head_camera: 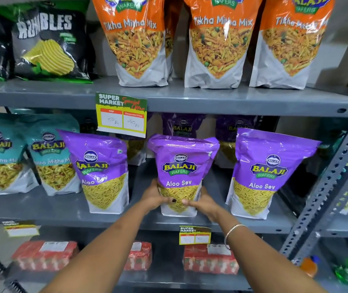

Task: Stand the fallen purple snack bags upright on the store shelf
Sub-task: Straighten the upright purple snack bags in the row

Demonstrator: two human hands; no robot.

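Three purple Aloo Sev snack bags stand upright along the front of the middle grey shelf (41, 210). My left hand (155, 196) and my right hand (200, 203) both grip the lower part of the middle purple bag (181, 163), one on each side, thumbs on its front. The left purple bag (101, 166) and the right purple bag (264, 170) stand free of my hands. More purple bags (181, 125) stand behind in shadow, partly hidden.
Two teal snack bags (50, 157) stand left of the purple ones. Orange Tikha Mitha Mix bags (217, 39) and black Rumbles bags (48, 39) fill the shelf above. A price tag (122, 115) hangs from that shelf. Red packs (46, 254) lie below. A perforated upright (338, 176) is on the right.
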